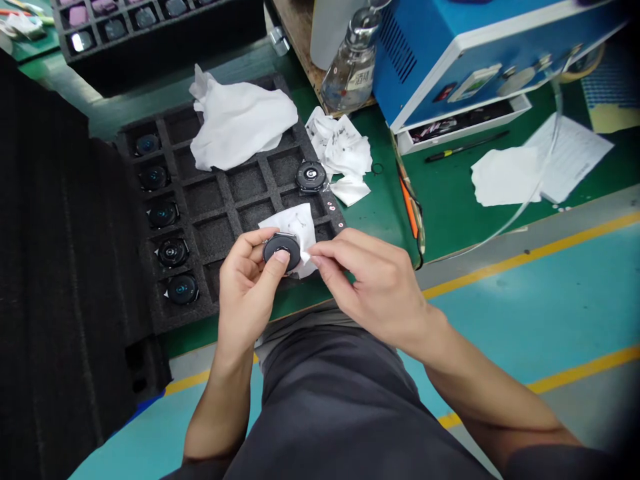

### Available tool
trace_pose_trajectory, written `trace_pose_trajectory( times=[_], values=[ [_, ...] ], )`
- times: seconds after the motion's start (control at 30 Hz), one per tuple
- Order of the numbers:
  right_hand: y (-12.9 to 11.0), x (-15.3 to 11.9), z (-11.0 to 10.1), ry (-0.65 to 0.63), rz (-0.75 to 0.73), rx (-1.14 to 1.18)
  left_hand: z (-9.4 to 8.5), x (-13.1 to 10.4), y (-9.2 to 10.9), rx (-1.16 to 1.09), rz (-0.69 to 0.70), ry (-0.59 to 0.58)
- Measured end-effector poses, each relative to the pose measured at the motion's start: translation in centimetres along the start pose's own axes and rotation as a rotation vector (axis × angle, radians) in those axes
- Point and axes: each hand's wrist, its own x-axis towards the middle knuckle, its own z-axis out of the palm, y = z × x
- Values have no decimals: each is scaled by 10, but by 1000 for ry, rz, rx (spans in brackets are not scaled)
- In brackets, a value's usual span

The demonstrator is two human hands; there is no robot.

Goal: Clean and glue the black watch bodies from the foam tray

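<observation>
Between the thumb and fingers of my left hand is a round black watch case, held above the near edge of a black foam tray. My right hand pinches a small white wipe at the right side of the case. Part of the wipe spreads out behind the watch case. Another watch case rests at the tray's right side, its back facing up. Several more watch cases sit in the tray's left column. A larger white cloth covers some far compartments.
Crumpled, stained wipes lie right of the tray. Behind them stand a glass bottle and a blue machine with a thin clear tube. A pen and papers lie farther right. A second foam tray is at the back left.
</observation>
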Motion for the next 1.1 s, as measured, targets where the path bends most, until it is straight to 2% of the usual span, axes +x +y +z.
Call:
trace_pose_trajectory(
  times=[0.17,0.37,0.5,0.67,0.77,0.87,1.0,1.1],
  values=[
    [1,6,3,-19,-31,-130,2,-1,-1,24,-8,13],
    [3,9,8,-29,-105,-176,2,-2,-6,35,43,81],
    [6,13,11,-6,-76,-206,3,-1,-8,49,68,95],
    [8,15,9,37,13,-111,2,-2,-8,17,74,98],
    [7,15,5,5,53,-16,2,-3,-8,-5,75,106],
    [3,14,5,-36,42,16,3,-4,-9,-8,75,110],
    [1,14,8,-15,12,-53,3,-3,-9,8,92,101],
    [2,15,7,-77,-50,-77,2,-3,-9,24,102,88]
  ],
)
